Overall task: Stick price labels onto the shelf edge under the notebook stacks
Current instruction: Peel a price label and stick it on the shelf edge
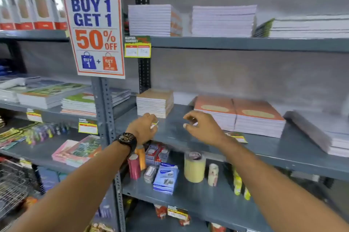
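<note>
Pinched in the left hand (144,128) is what looks like a small price label (155,124), though blur hides detail; the right hand (202,127) hovers half-open, holding nothing. Both hang over the shelf (264,148) before the notebook stack (155,103). Next comes lowering the label and pressing it flat on the edge.

Grey metal shelving (245,44) fills the view, its perforated uprights (105,99) running top to bottom; behind it sits a plain grey wall (236,73), evenly lit; a wire basket (13,182) pokes in at lower left; the picture is soft.
</note>
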